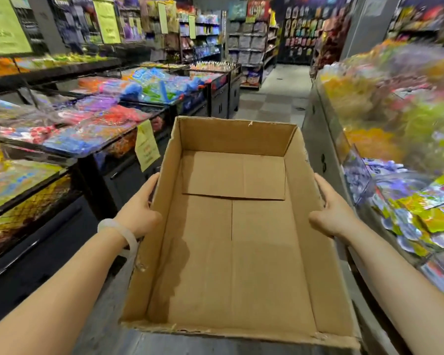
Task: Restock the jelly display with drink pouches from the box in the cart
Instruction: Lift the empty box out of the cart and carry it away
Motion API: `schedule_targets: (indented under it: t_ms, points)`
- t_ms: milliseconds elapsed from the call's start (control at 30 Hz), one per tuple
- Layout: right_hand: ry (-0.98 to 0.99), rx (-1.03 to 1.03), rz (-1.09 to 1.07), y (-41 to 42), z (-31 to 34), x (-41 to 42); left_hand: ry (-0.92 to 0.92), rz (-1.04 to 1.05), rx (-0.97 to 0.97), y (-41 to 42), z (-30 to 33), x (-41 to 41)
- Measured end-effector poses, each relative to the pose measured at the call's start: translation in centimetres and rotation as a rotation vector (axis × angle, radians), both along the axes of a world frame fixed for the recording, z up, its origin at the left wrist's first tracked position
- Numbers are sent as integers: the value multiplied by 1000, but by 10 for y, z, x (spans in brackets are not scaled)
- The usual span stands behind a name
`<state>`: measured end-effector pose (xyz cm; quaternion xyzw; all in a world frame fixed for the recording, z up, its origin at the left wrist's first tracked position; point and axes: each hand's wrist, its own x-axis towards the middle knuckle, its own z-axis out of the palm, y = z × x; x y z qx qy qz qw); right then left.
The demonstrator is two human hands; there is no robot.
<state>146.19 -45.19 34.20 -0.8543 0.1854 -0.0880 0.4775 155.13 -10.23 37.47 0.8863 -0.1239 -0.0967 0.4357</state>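
Observation:
An open brown cardboard box [231, 265] fills the middle of the head view, and nothing lies inside it. My left hand [139, 206] grips its left wall, thumb over the rim. My right hand [331, 208] grips its right wall the same way. I hold the box in front of me in a shop aisle. Colourful pouches [420, 213] lie in clear bins on the display at my right. No cart shows.
Black display tables with bright sweet packets [92, 129] run along the left. A yellow price sign [146, 147] hangs off one table's edge near the box. The tiled aisle floor [272, 98] stretches ahead to shelving [251, 47] at the back.

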Motion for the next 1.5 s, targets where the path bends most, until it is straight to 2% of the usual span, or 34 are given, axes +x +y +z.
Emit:
schedule_targets:
  t_ms: [200,300,600,733,1033,1133,1300,1500]
  points:
    - [-24,1,-94,-76,-9,112,-1,-84,-4,-86,-9,147]
    - [-34,-27,-145,-117,5,174,11,-167,-65,-132,0,227]
    - [-45,-101,-217,-257,36,335,-59,-354,-51,-293,36,433]
    - [-38,-103,-281,-332,38,412,-71,-361,-43,-369,37,518]
    - [-83,-99,-233,-483,72,591,-109,-335,-70,-523,51,691]
    - [-47,-163,-247,-518,77,647,-115,-319,-66,-561,50,746]
    - [-106,-168,-211,-576,58,750,-94,-323,-92,-623,33,851]
    - [-44,-139,-225,-646,48,892,-73,-361,-61,-695,26,998]
